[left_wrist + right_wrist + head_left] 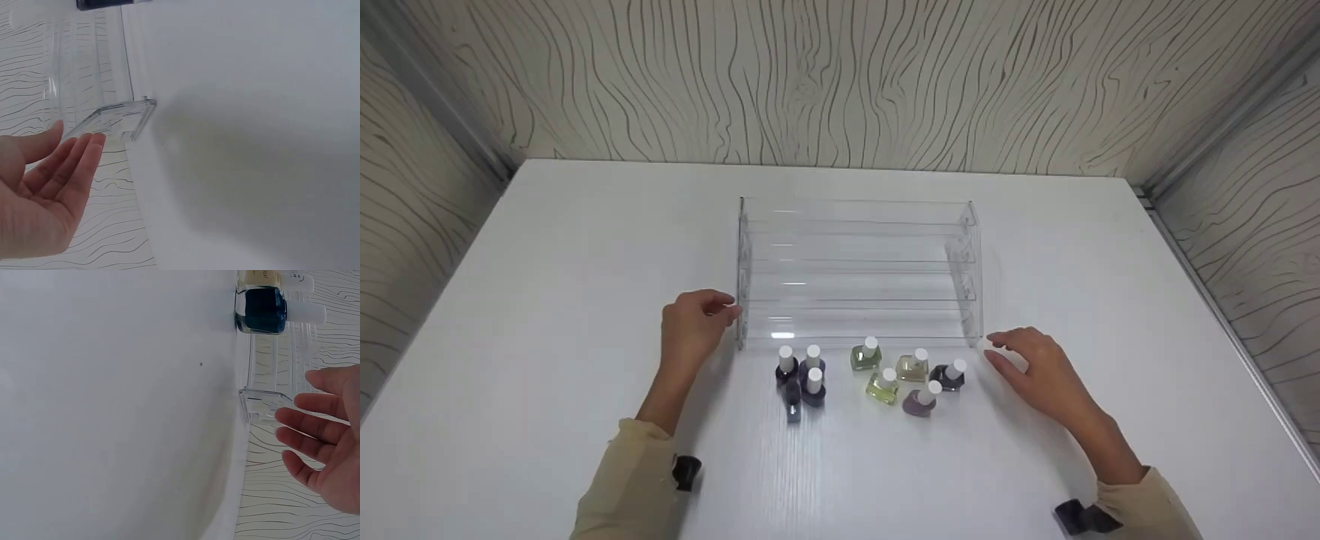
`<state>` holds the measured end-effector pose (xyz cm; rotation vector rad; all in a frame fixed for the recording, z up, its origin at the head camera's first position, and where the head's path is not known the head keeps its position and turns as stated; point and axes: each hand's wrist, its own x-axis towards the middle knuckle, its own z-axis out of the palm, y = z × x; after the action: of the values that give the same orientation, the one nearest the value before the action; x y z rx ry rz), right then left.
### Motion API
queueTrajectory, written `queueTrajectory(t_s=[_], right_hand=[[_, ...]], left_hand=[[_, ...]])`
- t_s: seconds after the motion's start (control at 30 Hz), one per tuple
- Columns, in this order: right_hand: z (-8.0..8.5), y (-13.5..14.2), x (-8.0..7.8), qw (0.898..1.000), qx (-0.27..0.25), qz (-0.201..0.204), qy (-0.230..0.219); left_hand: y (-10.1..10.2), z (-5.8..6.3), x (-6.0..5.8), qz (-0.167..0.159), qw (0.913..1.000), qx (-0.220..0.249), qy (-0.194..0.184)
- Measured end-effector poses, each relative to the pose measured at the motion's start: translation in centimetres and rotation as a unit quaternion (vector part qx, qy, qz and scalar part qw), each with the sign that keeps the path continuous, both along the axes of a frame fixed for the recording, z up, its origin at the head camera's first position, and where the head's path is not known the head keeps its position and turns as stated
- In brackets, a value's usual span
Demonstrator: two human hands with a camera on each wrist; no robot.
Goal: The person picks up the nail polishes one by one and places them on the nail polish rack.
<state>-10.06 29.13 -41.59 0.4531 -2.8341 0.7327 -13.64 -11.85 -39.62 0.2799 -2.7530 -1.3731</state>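
Observation:
A clear acrylic tiered rack (855,304) stands on the white table. Beside its left panel is my left hand (694,326), fingers loosely bent; the thumb tip reaches the panel's edge, but whether it touches I cannot tell. My right hand (1039,371) hovers near the front right corner, fingers spread and slightly bent, holding nothing. Before the rack stand nail polish bottles with white caps: dark ones in a left cluster (813,390), then a green (865,358), a pale yellow (912,369), a yellow-green (881,389), a mauve (918,403) and a dark blue bottle (264,310).
Among the left cluster is a small dark piece (793,405) without a white cap. Black devices (686,472) sit at both wrists. A wood-grain patterned panel (825,82) rises behind the table's back edge, with similar panels at both sides.

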Motion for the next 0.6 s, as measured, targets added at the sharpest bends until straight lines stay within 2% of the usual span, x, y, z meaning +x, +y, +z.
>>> queueTrajectory(t_s=[0.27,0.6], right_hand=[[-0.03,-0.05,0.06,1.000,0.001,0.005,-0.014],[0.27,-0.14,-0.18,1.000,-0.009,0.015,-0.009]], left_hand=[[0.17,-0.44,-0.88,0.017,0.9994,0.025,-0.017],[0.00,-0.40,-0.92,0.018,0.9975,0.063,-0.025]])
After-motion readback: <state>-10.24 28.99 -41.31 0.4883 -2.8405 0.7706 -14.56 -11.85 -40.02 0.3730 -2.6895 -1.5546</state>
